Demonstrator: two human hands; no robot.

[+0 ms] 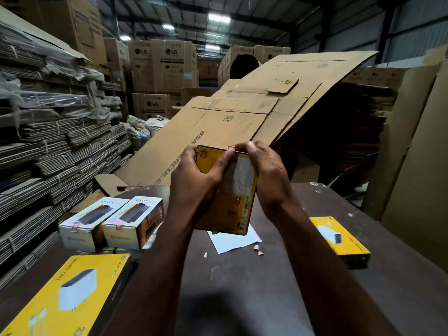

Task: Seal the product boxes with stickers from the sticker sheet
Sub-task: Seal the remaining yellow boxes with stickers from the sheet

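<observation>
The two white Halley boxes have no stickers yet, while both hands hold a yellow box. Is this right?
Not quite. The head view shows a sticker on each white Halley box; left hand and right hand do hold the yellow box.

left hand (194,177): bare | right hand (268,180): bare | left forearm (155,263): bare | right forearm (322,263): bare to frame edge

The dark counter (242,292) carries two white Halley boxes (83,223) (135,221) side by side at left, a yellow box (72,292) nearer, a second yellow box (339,236) at right, probably the sticker sheet (232,241) mid-counter, and paper scraps (258,250) beside it.
</observation>
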